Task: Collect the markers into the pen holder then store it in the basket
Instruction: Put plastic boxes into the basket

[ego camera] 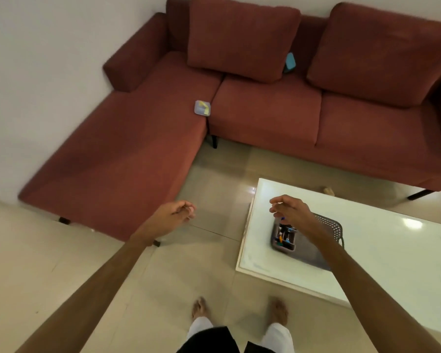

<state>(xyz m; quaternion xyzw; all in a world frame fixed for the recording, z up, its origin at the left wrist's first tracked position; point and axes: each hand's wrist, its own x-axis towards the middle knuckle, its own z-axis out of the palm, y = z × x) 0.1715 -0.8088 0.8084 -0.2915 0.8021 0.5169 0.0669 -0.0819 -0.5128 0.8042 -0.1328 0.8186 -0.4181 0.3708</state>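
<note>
White table (382, 253): holder (283, 238) under right grip (292, 211)

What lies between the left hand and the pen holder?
Head view: bare floor tile, then the white table's edge; nothing else separates the left hand from the pen holder.

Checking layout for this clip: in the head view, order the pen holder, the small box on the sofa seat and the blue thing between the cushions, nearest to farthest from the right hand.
1. pen holder, just under the right hand, on the table.
2. small box, on the sofa seat.
3. blue thing, between the cushions, at the back.
</note>
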